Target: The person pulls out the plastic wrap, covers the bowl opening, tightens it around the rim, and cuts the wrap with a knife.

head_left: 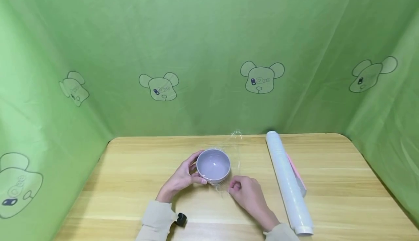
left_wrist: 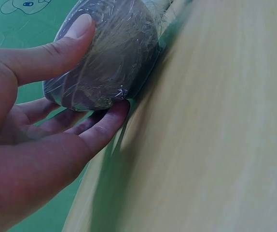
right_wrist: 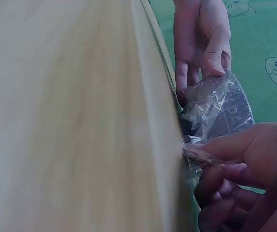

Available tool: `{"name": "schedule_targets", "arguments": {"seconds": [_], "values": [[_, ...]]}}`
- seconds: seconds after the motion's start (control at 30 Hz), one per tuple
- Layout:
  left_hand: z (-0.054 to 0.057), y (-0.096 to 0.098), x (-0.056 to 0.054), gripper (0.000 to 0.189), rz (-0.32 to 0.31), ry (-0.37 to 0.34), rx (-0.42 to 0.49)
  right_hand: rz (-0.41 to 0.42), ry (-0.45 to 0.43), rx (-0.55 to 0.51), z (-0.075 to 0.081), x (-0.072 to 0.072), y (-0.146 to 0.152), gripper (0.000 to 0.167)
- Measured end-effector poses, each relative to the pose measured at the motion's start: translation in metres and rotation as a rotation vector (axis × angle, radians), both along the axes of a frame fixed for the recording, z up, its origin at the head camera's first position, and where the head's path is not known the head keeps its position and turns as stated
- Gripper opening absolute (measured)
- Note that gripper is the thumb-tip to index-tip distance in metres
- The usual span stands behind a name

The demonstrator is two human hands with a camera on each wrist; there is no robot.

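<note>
A greyish-purple bowl (head_left: 213, 164) stands on the table with clear plastic wrap (right_wrist: 211, 108) clinging over its top and side. My left hand (head_left: 183, 175) grips the bowl from its left, the thumb on the near side and the other fingers round the far side and underneath, as the left wrist view shows. On the bowl's near right, my right hand (head_left: 248, 193) pinches a gathered edge of the wrap between thumb and curled fingers. A loose sheet of the wrap stands out past the bowl's right side toward the back.
A long roll of plastic wrap (head_left: 289, 182) lies on the wooden table (head_left: 347, 186) at the right. Partly under it is a pink and clear object (head_left: 299, 179), its kind unclear. Green cloth walls (head_left: 209, 51) enclose the table's back and sides. A small black piece (head_left: 181, 219) sits at the left cuff.
</note>
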State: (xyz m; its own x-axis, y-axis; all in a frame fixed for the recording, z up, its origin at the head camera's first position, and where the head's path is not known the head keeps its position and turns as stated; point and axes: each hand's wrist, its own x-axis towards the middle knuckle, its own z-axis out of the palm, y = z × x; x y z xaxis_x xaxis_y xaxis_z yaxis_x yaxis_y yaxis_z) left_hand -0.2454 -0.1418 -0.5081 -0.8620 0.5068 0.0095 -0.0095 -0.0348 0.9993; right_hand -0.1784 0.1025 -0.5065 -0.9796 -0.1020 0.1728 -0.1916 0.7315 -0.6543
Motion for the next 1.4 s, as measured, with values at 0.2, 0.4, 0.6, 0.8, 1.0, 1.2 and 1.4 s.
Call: {"name": "schedule_targets", "arguments": {"seconds": [0.2,0.4,0.6,0.8,1.0,1.2,1.4], "values": [[-0.003,0.000,-0.001,0.105,-0.001,0.005,0.019,-0.029,-0.101,-0.135,0.000,-0.008,-0.005,0.013],[-0.003,0.001,-0.001,0.104,-0.015,0.006,0.028,-0.023,-0.279,-0.385,0.004,-0.015,-0.007,0.008],[-0.001,0.002,0.001,0.105,0.010,-0.003,0.017,0.012,-0.485,-0.794,0.003,-0.019,-0.002,0.034],[0.000,0.002,0.001,0.105,0.004,-0.004,0.015,0.078,-0.620,-1.024,-0.003,-0.022,0.008,0.060],[-0.004,0.003,0.001,0.105,-0.020,-0.015,0.030,0.149,-0.667,-0.884,0.008,-0.024,0.027,0.056],[-0.004,0.004,0.001,0.106,-0.027,-0.030,0.035,-0.079,-0.444,-0.576,0.033,-0.034,0.051,0.041],[-0.004,0.002,0.001,0.106,-0.038,-0.025,0.035,-0.042,-0.149,-0.327,0.043,-0.060,0.051,0.043]]}}
